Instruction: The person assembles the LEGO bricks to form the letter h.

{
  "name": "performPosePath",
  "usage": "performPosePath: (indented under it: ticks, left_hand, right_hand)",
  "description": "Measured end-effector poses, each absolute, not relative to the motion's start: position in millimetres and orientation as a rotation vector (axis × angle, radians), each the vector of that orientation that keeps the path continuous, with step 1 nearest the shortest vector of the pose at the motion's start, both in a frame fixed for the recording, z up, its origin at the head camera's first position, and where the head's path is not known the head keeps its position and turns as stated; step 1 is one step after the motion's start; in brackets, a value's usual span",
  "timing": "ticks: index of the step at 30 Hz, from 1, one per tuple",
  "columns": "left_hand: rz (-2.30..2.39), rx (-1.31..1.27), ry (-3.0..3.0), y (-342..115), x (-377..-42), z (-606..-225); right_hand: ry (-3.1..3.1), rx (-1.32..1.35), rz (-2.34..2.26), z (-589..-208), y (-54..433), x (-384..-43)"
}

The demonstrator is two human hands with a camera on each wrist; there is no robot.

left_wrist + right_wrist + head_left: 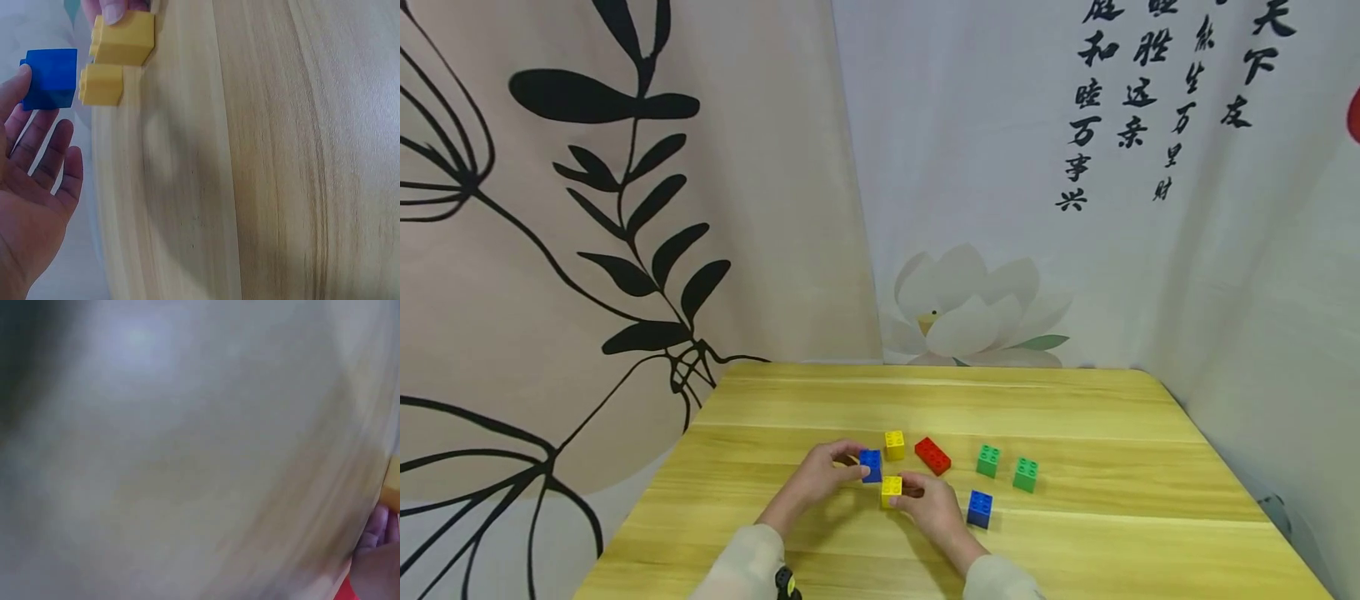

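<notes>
My left hand (816,482) pinches a blue toy building block (870,467) between thumb and fingers. In the left wrist view that blue block (51,80) is held against the thumb, with the other fingers loosely spread below. Close by on the right, my right hand (936,508) grips a yellow block (891,492), its studs facing up in the head view. Just behind the two held blocks stands a second yellow block (894,445). In the right wrist view only part of the right hand (378,562) and a sliver of yellow block (392,484) appear at the edge.
A longer red block (932,456) lies at an angle behind the right hand. Two green blocks (988,460) stand farther right, and another blue block (980,509) sits beside the right wrist. All are on a wooden table (1112,417) before a printed curtain (775,183).
</notes>
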State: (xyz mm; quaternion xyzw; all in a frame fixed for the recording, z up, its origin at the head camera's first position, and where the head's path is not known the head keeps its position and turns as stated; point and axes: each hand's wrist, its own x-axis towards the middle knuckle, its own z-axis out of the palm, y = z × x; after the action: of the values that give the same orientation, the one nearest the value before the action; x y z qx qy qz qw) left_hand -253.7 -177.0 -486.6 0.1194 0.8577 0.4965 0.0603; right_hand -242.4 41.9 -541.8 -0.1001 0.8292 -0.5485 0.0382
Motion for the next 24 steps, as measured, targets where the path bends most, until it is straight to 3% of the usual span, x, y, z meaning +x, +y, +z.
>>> performPosePath:
  ticks: [24]
  left_hand:
    - [1.430, 0.434, 2.534, -166.8, -254.0, -493.4]
  right_hand:
    - [2.518, -0.422, -1.656, -542.7, 37.3, -246.5]
